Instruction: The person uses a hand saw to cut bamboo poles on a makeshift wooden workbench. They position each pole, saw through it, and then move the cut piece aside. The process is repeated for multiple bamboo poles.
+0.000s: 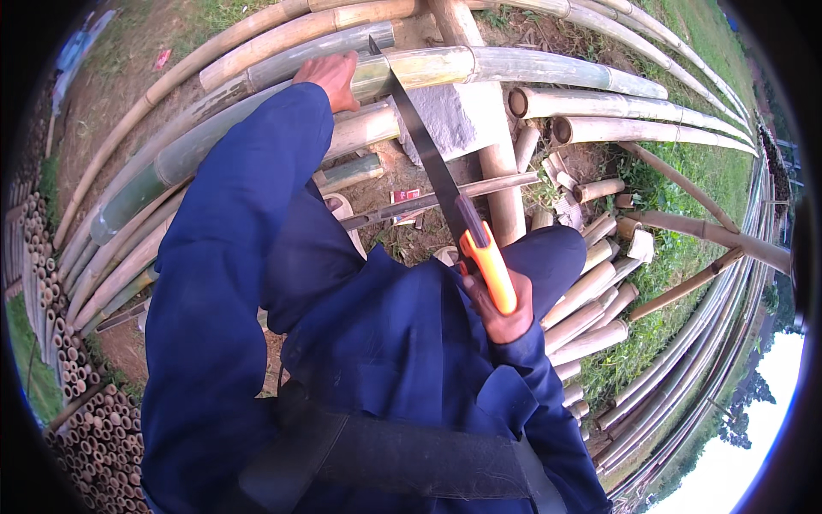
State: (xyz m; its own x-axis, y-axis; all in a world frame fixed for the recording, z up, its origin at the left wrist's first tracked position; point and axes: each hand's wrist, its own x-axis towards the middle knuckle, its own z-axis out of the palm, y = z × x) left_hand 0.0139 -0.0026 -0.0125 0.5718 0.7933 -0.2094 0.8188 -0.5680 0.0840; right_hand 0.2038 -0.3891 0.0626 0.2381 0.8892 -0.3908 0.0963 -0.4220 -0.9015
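My right hand (507, 315) is closed round the orange and black handle of a hand saw (432, 163). Its long dark blade slants up and to the left, with the tip end lying across a thick greenish bamboo pole (548, 70). Just left of the blade, my left hand (330, 79) grips the same pole, its fingers curled over the far side and partly hidden. I cannot tell how deep the teeth sit in the bamboo. Below the pole are a pale grey block (449, 120) and a bamboo crosspiece (502, 193).
More long poles (634, 106) run alongside on the right. Short cut bamboo pieces (591, 338) are heaped beside my right knee. Cut bamboo ends (98, 437) are stacked at the lower left. A slanting bamboo post (711, 231) stands at the right, over grass.
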